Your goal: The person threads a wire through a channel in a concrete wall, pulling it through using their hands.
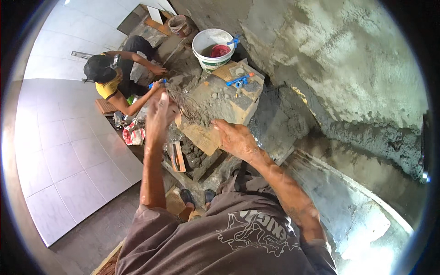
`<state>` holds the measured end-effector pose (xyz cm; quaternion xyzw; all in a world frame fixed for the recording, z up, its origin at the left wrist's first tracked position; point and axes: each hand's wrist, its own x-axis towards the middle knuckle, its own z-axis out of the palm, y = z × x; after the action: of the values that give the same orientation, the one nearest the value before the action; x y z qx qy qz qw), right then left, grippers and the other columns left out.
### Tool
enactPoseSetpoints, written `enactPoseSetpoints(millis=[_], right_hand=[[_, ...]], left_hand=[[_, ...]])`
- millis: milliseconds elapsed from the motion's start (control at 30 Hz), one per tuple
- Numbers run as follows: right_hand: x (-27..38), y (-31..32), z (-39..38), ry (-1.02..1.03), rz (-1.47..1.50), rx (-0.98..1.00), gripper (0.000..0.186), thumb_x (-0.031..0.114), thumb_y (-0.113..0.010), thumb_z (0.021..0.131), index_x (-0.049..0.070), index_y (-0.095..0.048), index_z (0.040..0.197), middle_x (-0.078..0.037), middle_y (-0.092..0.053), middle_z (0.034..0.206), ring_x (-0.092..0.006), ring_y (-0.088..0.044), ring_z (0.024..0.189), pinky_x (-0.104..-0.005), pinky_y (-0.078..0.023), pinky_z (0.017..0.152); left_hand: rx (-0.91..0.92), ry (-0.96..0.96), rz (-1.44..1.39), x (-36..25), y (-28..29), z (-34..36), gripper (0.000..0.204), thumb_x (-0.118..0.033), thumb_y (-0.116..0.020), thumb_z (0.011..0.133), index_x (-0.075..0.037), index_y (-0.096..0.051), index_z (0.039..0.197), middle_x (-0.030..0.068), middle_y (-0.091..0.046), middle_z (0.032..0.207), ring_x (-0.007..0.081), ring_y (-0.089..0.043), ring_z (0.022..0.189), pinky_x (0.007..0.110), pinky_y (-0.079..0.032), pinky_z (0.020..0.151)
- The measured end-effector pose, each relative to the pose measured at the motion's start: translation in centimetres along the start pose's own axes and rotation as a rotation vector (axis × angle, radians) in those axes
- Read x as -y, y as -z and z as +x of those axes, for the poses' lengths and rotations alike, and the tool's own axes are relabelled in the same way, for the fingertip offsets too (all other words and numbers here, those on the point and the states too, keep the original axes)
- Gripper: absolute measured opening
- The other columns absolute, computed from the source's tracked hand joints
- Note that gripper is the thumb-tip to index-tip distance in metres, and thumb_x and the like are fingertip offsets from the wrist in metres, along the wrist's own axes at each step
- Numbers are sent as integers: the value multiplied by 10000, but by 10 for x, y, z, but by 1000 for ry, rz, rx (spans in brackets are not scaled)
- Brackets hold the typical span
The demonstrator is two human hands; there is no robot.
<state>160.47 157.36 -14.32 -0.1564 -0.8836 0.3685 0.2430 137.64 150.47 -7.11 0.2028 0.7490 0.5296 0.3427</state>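
Observation:
My left hand (160, 110) is raised, smeared by motion, beside the co-worker's hand; whether it holds anything I cannot tell. My right hand (233, 137) is over a torn, mortar-strewn paper sack (199, 137), fingers loosely extended, nothing visible in them. Beside it are crumbs and lumps of grey mortar (217, 101). Below my left hand lies a wooden-backed float (178, 156) with a dark handle. A co-worker (105, 80) in a black cap and yellow-and-black top crouches at upper left, gripping a blue-handled tool (157, 84).
A white bucket (206, 41) with a red container inside stands at the back; a blue tool (239, 80) lies before it. A smaller bucket (178, 25) is behind. A plastered wall (334, 55) rises right, white tiles (64, 169) left. My sandalled feet (188, 197) are below.

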Motion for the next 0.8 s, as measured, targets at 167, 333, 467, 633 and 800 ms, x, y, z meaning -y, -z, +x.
enactPoseSetpoints(millis=[167,333,467,633,800], right_hand=[[30,7,16,-248,244,-9,244,54,-534,870,37,-534,1113,-175,-638,834,-366,-639,752,-422,-512,636],[51,25,31,-392,467,-132,183,100,-522,924,40,-561,1092,-157,-651,837,-275,-651,702,-358,-505,635],[40,42,23,-554,481,-171,150,137,-524,949,56,-586,1059,-88,-606,732,-111,-513,600,-270,-440,566],[22,57,4,-636,457,-128,166,170,-508,964,56,-614,1023,-15,-476,639,-64,-374,555,-249,-364,499],[16,53,8,-606,479,-135,184,172,-486,972,69,-596,1077,11,-427,619,-59,-351,548,-255,-338,487]], left_hand=[[-22,-39,-226,-24,-50,-27,506,-332,-600,913,0,-457,1268,73,-558,1087,161,-545,994,304,-448,847],[93,-496,37,-16,-57,-13,484,-163,-724,819,21,-482,1195,81,-560,1022,206,-554,919,325,-452,820],[-7,-835,625,-28,-44,-8,616,-206,-772,718,-31,-503,1243,177,-520,1027,333,-542,918,400,-453,803],[57,-1026,1102,-30,-15,24,612,-263,-761,721,-177,-528,1281,147,-515,1040,307,-549,926,417,-455,790],[489,-829,744,-47,-24,18,444,-289,-660,859,-79,-557,1237,129,-603,1002,259,-602,947,365,-472,826]])
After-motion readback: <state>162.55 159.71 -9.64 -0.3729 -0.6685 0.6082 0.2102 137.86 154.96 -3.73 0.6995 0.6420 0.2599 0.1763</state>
